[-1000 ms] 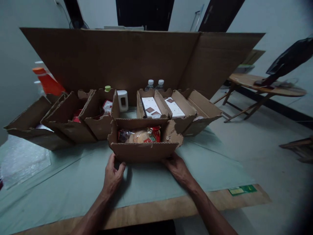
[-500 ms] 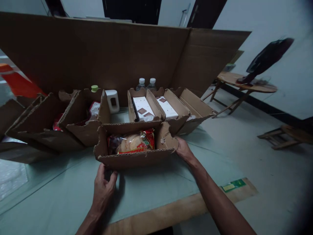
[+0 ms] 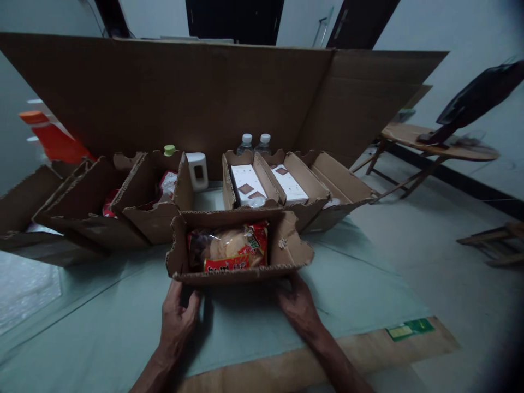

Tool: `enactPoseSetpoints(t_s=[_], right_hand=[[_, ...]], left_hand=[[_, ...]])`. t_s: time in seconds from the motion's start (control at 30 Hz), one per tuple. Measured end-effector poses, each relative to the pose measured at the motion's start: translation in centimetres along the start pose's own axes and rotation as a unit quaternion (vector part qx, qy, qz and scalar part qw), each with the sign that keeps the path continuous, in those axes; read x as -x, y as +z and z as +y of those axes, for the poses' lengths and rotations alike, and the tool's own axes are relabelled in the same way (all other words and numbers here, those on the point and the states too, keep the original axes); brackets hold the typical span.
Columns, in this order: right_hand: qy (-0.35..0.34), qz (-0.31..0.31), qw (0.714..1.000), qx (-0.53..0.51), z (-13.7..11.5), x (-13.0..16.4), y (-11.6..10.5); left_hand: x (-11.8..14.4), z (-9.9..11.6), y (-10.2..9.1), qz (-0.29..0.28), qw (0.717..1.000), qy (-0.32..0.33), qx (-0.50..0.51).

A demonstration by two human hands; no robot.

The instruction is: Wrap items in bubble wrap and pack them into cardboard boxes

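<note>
A low open cardboard box [image 3: 286, 248] sits on the pale green table cover in front of me. Inside it lies a red and clear snack packet [image 3: 229, 248]. My left hand [image 3: 176, 319] grips the box's near left corner from below. Under the near right part of the box's front edge, my right hand [image 3: 298, 305] holds it with fingers tucked out of sight. The box looks tipped slightly toward me.
A row of open cardboard boxes [image 3: 139, 191] stands behind, some holding white cartons [image 3: 248, 183]. Two water bottles [image 3: 254, 143], a white jug [image 3: 198, 170] and a tall cardboard sheet [image 3: 184, 98] are at the back. A wooden folding table [image 3: 434, 144] stands on the right.
My right hand slid from the box's right side to under its front edge. The box shifted closer to me and tipped so more of the packet shows.
</note>
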State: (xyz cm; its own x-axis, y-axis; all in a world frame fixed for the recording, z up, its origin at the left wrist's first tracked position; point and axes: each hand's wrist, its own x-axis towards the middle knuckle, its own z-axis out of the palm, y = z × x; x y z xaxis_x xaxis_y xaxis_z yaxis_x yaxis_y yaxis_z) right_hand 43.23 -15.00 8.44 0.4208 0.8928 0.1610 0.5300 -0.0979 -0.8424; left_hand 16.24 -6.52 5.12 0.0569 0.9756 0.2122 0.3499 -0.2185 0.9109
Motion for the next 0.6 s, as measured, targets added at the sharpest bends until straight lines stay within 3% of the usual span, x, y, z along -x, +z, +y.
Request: enactPoseSetpoints(t_s=[0.13,0.23,0.43,0.6], right_hand=[[0.017,0.052,0.999,-0.007,0.8,0.9,1.3],[0.025,0.028,0.999,0.009,1.7,0.9,1.2],[0.012,0.043,0.999,0.019,2.5,1.2,1.5],[0.013,0.009,0.994,0.107,2.0,-0.5,0.7]], left_hand=[[-0.1,-0.4,0.4,-0.035,0.999,0.008,-0.013],[-0.5,-0.3,0.8,-0.052,0.999,0.012,0.010],[-0.8,-0.1,0.8,-0.004,1.000,0.019,0.003],[-1.2,0.4,1.0,-0.025,0.999,0.026,0.018]])
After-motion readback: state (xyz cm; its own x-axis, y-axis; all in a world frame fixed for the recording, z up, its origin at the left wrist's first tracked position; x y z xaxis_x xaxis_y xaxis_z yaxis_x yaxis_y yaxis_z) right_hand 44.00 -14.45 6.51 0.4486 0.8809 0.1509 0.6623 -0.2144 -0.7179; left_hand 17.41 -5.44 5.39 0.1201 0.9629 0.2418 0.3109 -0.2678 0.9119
